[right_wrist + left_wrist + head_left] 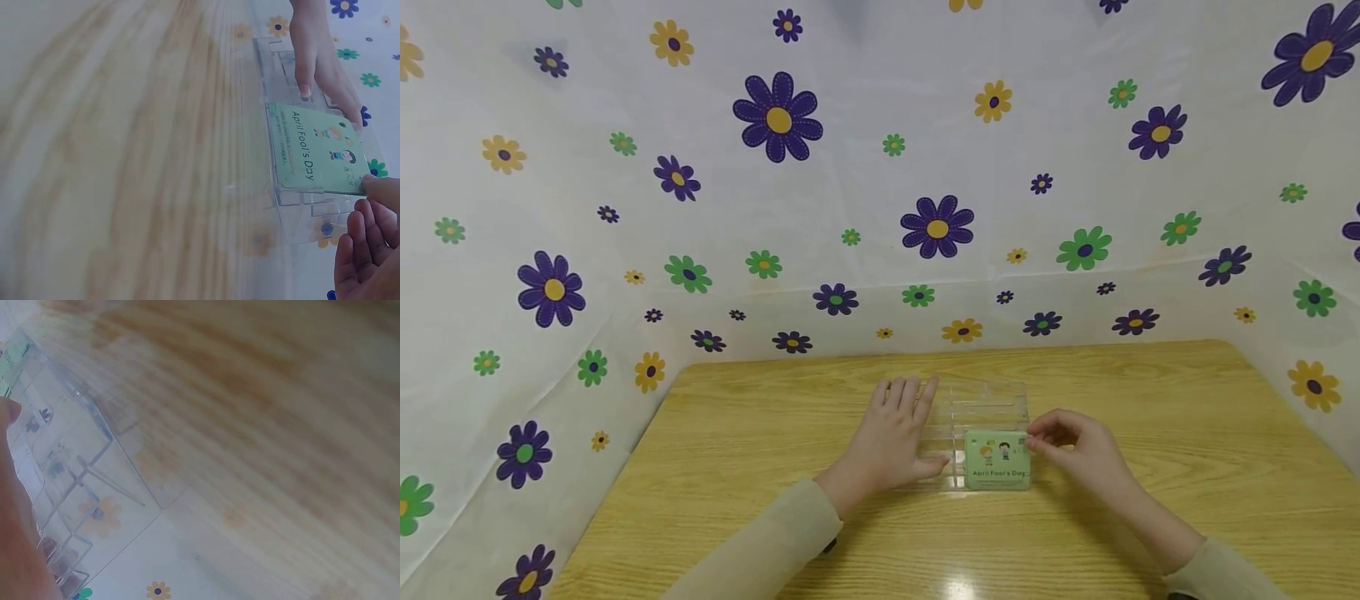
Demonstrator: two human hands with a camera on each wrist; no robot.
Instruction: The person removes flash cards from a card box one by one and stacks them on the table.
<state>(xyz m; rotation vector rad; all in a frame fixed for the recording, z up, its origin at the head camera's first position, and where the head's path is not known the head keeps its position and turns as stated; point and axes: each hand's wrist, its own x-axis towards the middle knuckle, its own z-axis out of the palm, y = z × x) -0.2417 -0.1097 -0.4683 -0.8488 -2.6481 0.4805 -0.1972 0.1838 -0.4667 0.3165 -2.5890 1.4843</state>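
A clear plastic organizer [988, 408] with stepped compartments stands on the table. In its front right part sits a green card [997, 461] printed "April Fool's Day" with two cartoon children; whether several cards are stacked there I cannot tell. My right hand [1086, 454] pinches the card's upper right corner between thumb and forefinger, as the right wrist view shows, with the other fingers loosely curled below. Across the organizer's left side rests my left hand [891, 437], fingers stretched out and thumb apart. In the left wrist view that hand hides part of the organizer [69, 456].
The wood-grain table [760, 417] extends around the organizer on all sides. A white cloth [850, 183] with purple, green and yellow flowers hangs behind the table and along both sides.
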